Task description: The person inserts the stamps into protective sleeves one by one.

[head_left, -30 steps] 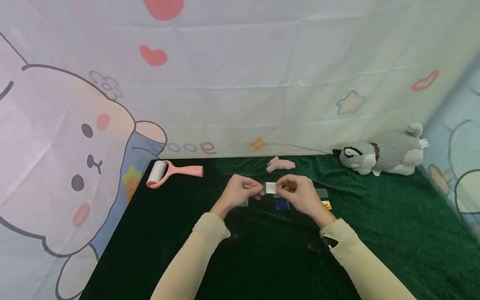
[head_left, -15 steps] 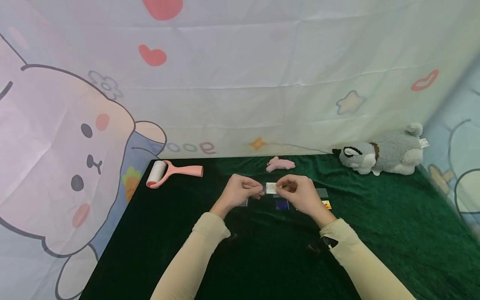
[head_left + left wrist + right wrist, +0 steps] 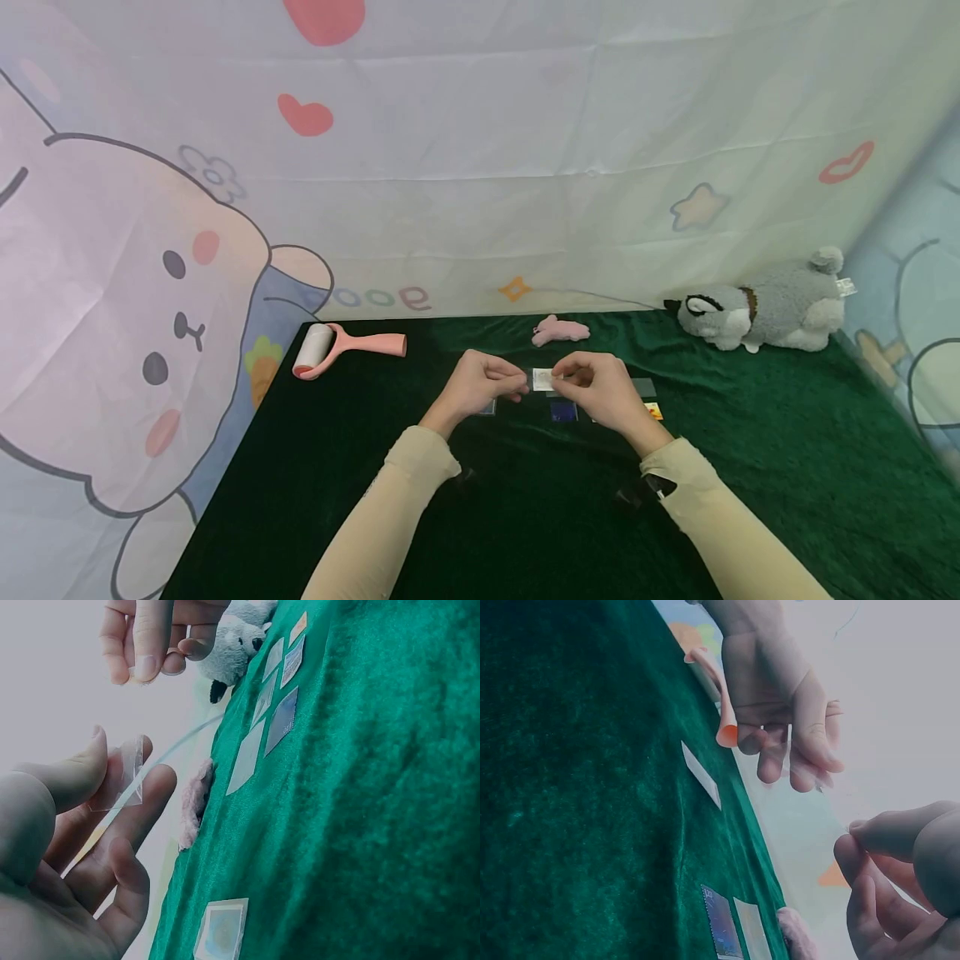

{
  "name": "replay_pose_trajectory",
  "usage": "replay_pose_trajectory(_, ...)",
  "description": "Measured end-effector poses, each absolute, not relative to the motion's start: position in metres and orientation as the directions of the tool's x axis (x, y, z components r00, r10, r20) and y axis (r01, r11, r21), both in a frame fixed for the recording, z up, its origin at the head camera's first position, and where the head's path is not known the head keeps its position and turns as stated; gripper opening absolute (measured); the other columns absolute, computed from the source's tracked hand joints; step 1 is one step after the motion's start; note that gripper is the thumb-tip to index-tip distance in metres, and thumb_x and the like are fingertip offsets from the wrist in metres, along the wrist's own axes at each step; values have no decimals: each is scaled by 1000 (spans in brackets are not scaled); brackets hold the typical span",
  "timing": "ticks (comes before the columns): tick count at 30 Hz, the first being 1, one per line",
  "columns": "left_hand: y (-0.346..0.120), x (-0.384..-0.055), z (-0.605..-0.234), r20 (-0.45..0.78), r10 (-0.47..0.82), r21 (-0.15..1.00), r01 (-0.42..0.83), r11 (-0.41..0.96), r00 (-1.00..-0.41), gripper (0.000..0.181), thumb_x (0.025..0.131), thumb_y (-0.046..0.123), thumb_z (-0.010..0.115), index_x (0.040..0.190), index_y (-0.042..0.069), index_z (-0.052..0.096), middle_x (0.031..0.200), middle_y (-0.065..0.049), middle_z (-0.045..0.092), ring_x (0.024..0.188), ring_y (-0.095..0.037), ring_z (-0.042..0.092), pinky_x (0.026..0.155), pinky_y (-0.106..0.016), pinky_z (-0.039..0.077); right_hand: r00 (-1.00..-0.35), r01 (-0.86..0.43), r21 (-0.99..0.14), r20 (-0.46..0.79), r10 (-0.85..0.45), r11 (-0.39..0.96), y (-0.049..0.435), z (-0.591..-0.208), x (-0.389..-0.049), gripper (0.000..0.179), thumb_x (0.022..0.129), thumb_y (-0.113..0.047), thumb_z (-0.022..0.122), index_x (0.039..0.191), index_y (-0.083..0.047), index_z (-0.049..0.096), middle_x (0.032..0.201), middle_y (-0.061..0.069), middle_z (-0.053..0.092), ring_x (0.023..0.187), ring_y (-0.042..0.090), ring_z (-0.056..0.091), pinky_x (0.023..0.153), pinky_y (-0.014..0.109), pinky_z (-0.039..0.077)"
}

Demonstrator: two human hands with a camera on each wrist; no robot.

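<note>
My left hand point(image 3: 483, 383) pinches a small clear plastic sleeve point(image 3: 129, 776) between thumb and fingers. Across from it, the thumb and fingertips of my right hand point(image 3: 596, 387) pinch a small pale stamp point(image 3: 542, 380). The stamp faces the sleeve; whether the two touch cannot be told from the head view, while the left wrist view has them apart. Below the hands lies a dark blue stamp point(image 3: 564, 412) with a perforated edge, beside a clear sleeve point(image 3: 246, 759). A stamp in a clear sleeve point(image 3: 223, 930) lies under my left hand.
Further right are more sleeves point(image 3: 643, 387) and a small orange-yellow stamp point(image 3: 654, 411). A pink plush toy point(image 3: 560, 330) lies behind the hands. A lint roller point(image 3: 348, 346) is at the back left, a grey plush penguin point(image 3: 761, 308) at the back right, all on green cloth point(image 3: 540, 517).
</note>
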State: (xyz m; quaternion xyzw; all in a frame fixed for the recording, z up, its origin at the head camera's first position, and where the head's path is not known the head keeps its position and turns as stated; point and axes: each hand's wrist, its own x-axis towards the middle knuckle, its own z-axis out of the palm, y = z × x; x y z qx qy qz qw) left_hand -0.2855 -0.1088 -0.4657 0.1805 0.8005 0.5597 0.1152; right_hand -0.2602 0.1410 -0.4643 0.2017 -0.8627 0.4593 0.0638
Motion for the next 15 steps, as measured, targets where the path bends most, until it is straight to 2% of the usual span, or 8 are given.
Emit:
replay_pose_trajectory(8, -109, -285, -465, 5, 422, 942, 146, 302, -906, 23, 100, 14, 74, 113, -5, 78, 95, -8, 81, 85, -22, 78, 90, -40, 61, -907, -412, -769, 296, -298, 489, 142, -463, -259, 9, 96, -13, 79, 104, -12, 77, 101, 6, 76, 79, 16, 68, 68, 31, 57)
replay_pose_trajectory(15, -108, -286, -465, 25, 429, 943, 163, 289, -903, 21, 100, 13, 74, 110, -4, 79, 94, -8, 81, 84, -23, 79, 86, -38, 62, -903, -420, -767, 303, -304, 485, 142, -462, -259, 7, 95, -11, 79, 102, -11, 77, 98, 6, 76, 76, 17, 67, 65, 31, 56)
